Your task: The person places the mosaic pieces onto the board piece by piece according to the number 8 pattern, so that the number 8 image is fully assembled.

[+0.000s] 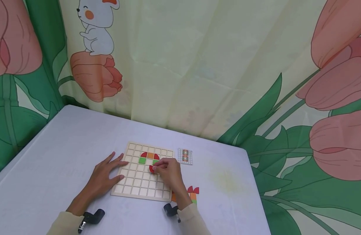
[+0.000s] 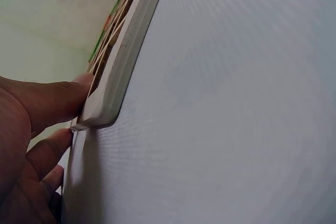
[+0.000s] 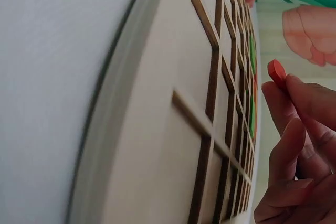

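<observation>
A wooden grid board (image 1: 130, 190) lies on the table. Its upper rows hold an orange square (image 1: 150, 155) between two red quarter-circle pieces (image 1: 144, 154), with green squares (image 1: 142, 160) below. My right hand (image 1: 170, 173) pinches another red quarter-circle piece (image 1: 151, 168) between thumb and fingers, over the board's middle; the right wrist view shows this red piece (image 3: 276, 71) held above the grid surface. At the board's left edge rests my left hand (image 1: 102, 175), fingers spread. In the left wrist view its thumb (image 2: 58, 100) touches the board's rim.
A small printed pattern card (image 1: 184, 156) lies right of the board. Loose red quarter-circle pieces (image 1: 196, 190), orange squares (image 1: 193, 196) and a green piece (image 1: 194, 201) sit near the right forearm, partly hidden by it. A printed curtain (image 1: 180, 65) hangs behind the white-covered table (image 1: 227, 209).
</observation>
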Demonstrator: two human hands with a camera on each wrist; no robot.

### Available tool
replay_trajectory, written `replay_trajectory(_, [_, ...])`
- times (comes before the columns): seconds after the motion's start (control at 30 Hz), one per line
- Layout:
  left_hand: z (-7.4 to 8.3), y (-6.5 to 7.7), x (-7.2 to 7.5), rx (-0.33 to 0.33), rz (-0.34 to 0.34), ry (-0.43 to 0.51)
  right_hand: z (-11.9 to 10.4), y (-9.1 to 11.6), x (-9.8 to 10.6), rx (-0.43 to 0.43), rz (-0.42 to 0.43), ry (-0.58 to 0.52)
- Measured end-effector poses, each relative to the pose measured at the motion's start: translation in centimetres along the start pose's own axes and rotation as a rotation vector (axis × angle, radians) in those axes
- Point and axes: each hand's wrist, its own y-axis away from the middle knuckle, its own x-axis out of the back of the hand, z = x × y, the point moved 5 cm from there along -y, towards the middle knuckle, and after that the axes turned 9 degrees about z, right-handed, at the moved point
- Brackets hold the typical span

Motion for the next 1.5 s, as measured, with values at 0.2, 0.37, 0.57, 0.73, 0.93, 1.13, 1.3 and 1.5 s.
replay_trajectory(0.2, [-0.1,-0.1,0.0,0.008,0.0,-0.009,-1.0,-0.3,-1.7,0.013,-0.008,0.034])
replay_trajectory(0.37, [-0.1,-0.1,0.0,0.007,-0.004,-0.016,-1.8,-0.5,-3.0,0.036,0.0,0.094])
replay_trajectory(0.57, [0.1,0.0,-0.1,0.004,-0.003,-0.019,-2.4,-0.5,-3.7,0.049,0.013,0.171])
replay_trajectory(0.73, [0.2,-0.1,0.0,-0.003,0.006,-0.016,-2.5,-0.5,-3.8,0.065,0.023,0.221])
replay_trajectory(0.93, [0.1,-0.1,0.0,0.002,-0.003,-0.017,-2.4,-0.6,-4.0,0.066,0.028,0.232])
replay_trajectory(1.13, [0.1,0.0,0.1,0.001,0.001,-0.013,-2.4,-0.7,-4.3,0.075,0.045,0.264])
replay_trajectory(1.3, [0.0,0.0,0.0,0.002,0.003,-0.015,-2.3,-0.9,-4.3,0.088,0.059,0.288])
replay_trajectory(1.5, [0.0,0.0,0.0,0.008,-0.001,-0.014,-2.0,-0.5,-3.7,0.097,0.048,0.232])
